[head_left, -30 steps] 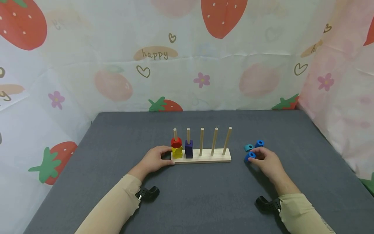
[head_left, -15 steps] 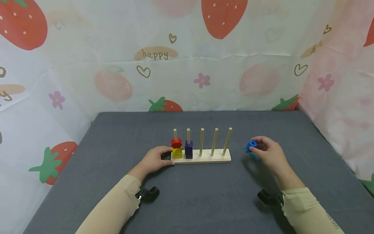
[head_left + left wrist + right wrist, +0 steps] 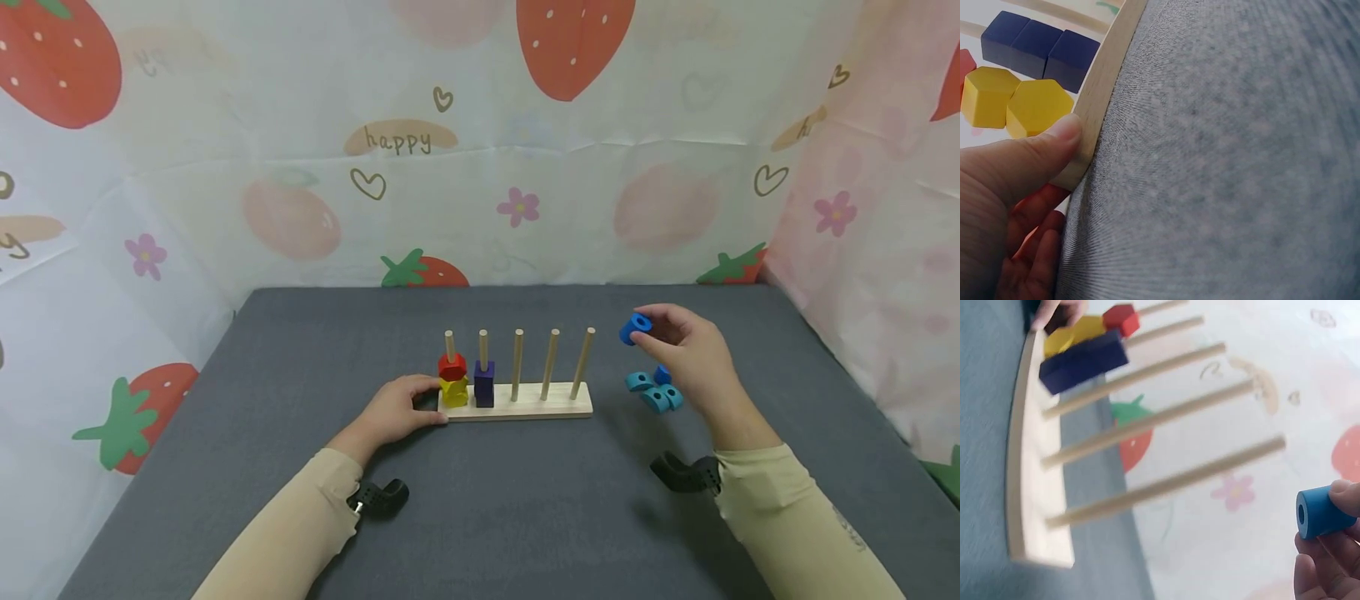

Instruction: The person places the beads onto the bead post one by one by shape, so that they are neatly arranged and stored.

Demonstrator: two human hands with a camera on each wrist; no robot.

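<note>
My left hand (image 3: 397, 408) grips the left end of a wooden peg board (image 3: 532, 407), thumb on its front edge. Yellow hexagonal blocks (image 3: 1038, 107) with a red block (image 3: 452, 367) above them sit on the leftmost peg. On the second peg are dark blue square blocks (image 3: 1041, 50). The other three pegs, such as the rightmost one (image 3: 1166, 484), are bare. Right of the board, my right hand (image 3: 690, 346) pinches a blue cylinder (image 3: 1322, 511) with a hole through it, raised off the table.
Below my right hand, several light blue pieces (image 3: 655, 401) and a darker blue piece (image 3: 662, 374) lie on the grey-covered table (image 3: 525, 517). A printed strawberry curtain (image 3: 570, 208) hangs behind the table. Each wrist wears a black mount (image 3: 384, 497).
My right hand has picked up the blue cylinder and carried it up and away from the table, uncovering the loose blue pieces. The left hand and the board stay put.
</note>
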